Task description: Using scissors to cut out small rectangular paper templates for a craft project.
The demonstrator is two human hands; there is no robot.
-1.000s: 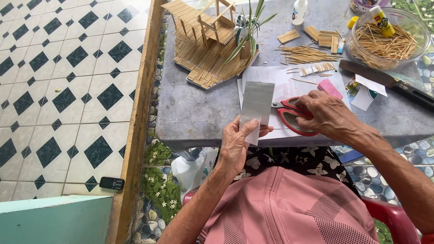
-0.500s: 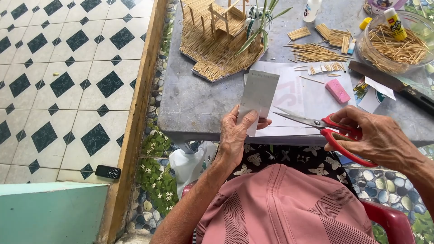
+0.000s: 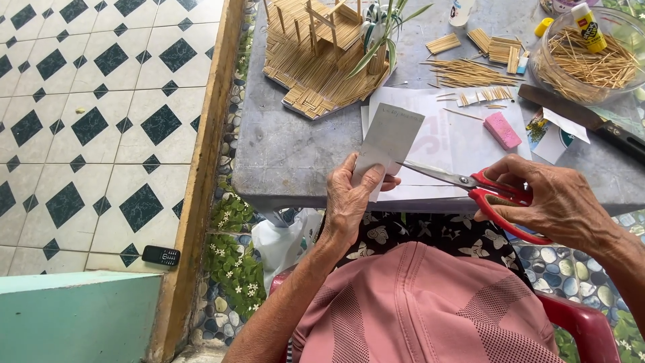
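My left hand [image 3: 349, 205] pinches a grey card [image 3: 388, 142] upright at the table's [image 3: 282, 148] near edge. My right hand [image 3: 547, 202], at 3 o'clock of it, grips red-handled scissors [image 3: 480, 191], blades parted at the card's edge. Pink eraser [image 3: 502, 130] at 1 o'clock.

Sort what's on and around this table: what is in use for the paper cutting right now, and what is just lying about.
In use:
left hand holding the grey paper piece
right hand working the red-handled scissors, blades at the paper's edge

Lying about:
stick model house
pink eraser
glass bowl of sticks
knife
small phone on the floor
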